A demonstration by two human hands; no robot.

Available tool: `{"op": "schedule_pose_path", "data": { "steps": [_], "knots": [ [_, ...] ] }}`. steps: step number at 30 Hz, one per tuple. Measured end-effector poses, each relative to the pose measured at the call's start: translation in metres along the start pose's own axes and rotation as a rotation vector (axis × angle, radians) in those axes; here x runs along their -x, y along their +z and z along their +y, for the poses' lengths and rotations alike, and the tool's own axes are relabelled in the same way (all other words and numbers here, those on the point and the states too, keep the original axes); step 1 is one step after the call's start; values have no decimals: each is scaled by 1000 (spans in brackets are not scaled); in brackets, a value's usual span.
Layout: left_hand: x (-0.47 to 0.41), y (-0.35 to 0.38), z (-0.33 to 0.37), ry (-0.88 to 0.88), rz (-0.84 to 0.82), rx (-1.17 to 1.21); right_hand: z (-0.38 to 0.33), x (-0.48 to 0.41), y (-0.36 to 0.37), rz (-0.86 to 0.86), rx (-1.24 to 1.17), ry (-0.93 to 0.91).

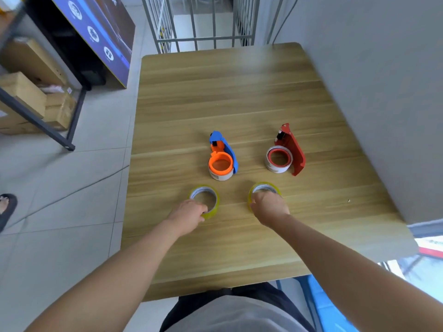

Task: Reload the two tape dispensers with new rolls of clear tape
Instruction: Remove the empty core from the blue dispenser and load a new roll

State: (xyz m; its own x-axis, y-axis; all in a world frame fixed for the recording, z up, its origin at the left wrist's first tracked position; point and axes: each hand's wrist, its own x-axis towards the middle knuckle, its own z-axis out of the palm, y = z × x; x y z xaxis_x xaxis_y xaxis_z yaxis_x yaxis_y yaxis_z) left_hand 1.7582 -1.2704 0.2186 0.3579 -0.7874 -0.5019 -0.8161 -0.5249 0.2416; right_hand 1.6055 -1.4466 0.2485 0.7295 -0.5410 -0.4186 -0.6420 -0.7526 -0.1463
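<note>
Two clear, yellowish tape rolls lie flat on the wooden table [239,92]. My left hand [189,213] curls around the near rim of the left roll [211,192]. My right hand [269,207] covers the near half of the right roll [266,186], fingers bent over its rim. Behind them lie two dispensers on their sides: a blue and orange dispenser [221,154] with a nearly used white core, and a red dispenser [288,150] that also carries a thin white core. Both rolls rest on the table.
A grey wall [383,80] runs along the table's right side. A metal railing [203,22] stands behind the far edge. Shelving with cardboard boxes [26,92] is on the left, and another person's sandalled foot [6,207] shows at the left edge.
</note>
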Motion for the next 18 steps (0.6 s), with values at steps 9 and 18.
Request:
{"op": "schedule_pose_path", "data": {
  "steps": [9, 18],
  "knots": [
    [-16, -42, 3, 1, 317, 313, -29, -8, -18, 68, -314, -32],
    [-66, -66, 19, 82, 194, 190, -30, -10, -41, 123, -474, 67]
  ]
}}
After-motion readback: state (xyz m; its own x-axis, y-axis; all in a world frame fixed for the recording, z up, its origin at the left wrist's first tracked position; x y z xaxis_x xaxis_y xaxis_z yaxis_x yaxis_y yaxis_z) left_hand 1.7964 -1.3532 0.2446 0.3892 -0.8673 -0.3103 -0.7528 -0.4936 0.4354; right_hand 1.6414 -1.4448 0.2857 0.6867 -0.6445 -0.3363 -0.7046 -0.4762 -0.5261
